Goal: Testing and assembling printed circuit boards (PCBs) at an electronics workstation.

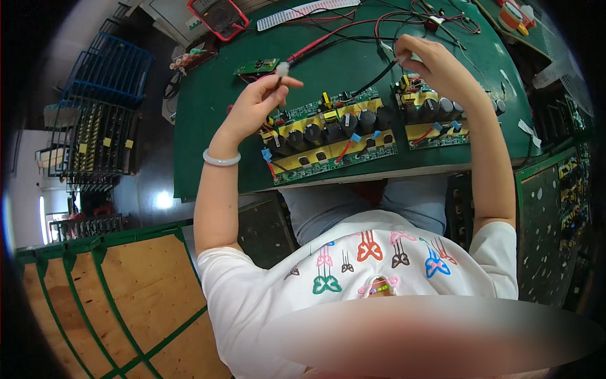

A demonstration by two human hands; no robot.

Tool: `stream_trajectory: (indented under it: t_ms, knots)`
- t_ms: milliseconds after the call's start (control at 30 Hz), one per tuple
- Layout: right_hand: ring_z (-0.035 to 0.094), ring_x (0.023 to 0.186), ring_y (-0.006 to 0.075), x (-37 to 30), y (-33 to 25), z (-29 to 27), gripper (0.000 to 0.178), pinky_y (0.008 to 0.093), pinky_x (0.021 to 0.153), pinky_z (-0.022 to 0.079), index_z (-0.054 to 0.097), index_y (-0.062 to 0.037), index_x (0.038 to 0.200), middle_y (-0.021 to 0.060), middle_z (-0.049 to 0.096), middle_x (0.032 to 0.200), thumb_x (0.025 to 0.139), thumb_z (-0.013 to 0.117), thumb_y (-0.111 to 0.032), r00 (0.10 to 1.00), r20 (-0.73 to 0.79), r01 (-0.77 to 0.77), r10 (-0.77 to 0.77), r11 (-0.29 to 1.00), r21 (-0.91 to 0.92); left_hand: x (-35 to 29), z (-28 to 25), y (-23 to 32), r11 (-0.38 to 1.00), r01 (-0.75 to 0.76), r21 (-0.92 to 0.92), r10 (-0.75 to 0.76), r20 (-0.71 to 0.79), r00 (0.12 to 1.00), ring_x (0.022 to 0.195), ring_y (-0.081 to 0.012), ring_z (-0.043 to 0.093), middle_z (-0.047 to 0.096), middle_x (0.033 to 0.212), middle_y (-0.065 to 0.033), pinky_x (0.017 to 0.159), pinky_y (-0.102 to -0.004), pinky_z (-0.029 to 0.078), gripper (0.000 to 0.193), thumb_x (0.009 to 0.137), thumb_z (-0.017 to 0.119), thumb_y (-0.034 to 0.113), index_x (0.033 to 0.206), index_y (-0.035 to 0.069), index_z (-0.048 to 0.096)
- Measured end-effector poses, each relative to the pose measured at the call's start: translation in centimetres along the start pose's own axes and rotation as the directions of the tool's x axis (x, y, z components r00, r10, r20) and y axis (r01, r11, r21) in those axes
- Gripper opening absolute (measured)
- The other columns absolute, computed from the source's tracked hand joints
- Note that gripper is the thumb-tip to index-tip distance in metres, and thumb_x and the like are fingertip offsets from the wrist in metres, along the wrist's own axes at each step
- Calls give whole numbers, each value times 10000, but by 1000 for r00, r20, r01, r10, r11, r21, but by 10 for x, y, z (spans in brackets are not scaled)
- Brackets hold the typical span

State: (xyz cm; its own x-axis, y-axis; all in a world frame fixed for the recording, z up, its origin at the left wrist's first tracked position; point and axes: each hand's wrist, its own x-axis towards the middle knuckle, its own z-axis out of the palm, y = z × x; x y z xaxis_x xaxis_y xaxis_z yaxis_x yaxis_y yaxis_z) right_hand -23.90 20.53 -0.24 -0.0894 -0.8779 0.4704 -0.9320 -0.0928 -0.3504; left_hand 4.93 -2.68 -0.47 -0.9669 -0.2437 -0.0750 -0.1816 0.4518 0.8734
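Note:
My left hand (257,106) is closed in a pinch at a white plug (283,69), where a thick red lead (315,42) ends. Higher and to the right, my right hand (435,68) pinches a black lead (377,78) near its top end; the fingers partly cover that end. This lead slants down toward a long circuit board (328,142) with black cylindrical capacitors, yellow transformers and blue-tipped wires. A second, similar board (435,117) lies under my right forearm. A small green circuit board (257,67) sits just beyond my left hand.
The green table (208,145) also bears a red-framed multimeter (218,19), a white perforated strip (306,14) and tangled red and black leads (435,24). Racks (95,136) stand at the left. A green-framed wooden cart (145,278) is at lower left, and more boards (571,196) at right.

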Motion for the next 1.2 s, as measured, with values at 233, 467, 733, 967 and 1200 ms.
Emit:
stream_trajectory:
  t_ms: [233,467,733,967,1200]
  knots:
    - [628,933,361,14,-2,-3,110,437,760,519,565,-32,1075,138,613,1010,975,554,-76,995,67,75,-75,997,-2,11,18,4,947,-307,-93,274,-266,924,882,-110,543,557,937,-12,841,-270,465,307,1049,497,164,1315,30,573]
    - [645,908,353,31,27,2,160,443,751,538,591,-75,1134,106,635,1063,989,559,-134,986,146,113,-81,966,-231,21,37,5,931,-360,63,354,-403,844,859,-74,463,456,902,36,830,-231,422,347,1074,460,214,1358,39,554]
    - [645,1016,290,42,9,-1,363,381,862,506,401,-68,1317,130,657,1064,984,548,-54,999,-31,27,-21,976,217,24,50,4,949,-275,-154,210,-342,916,863,-62,536,592,922,17,810,-227,456,327,1047,538,221,1306,26,586]
    - [694,1001,271,45,-47,13,291,342,843,566,603,-32,1135,107,694,1076,872,615,90,980,38,173,-194,934,313,18,59,6,941,-337,-14,302,-411,860,896,-110,655,696,991,-44,828,-263,534,264,981,654,206,1153,8,685]
    - [693,888,248,48,-70,29,242,340,778,571,681,-31,1045,90,661,959,815,714,36,975,43,195,-220,927,321,11,57,9,933,-333,135,360,-396,845,917,-148,660,704,1003,-71,836,-288,532,223,948,656,119,1134,0,691]
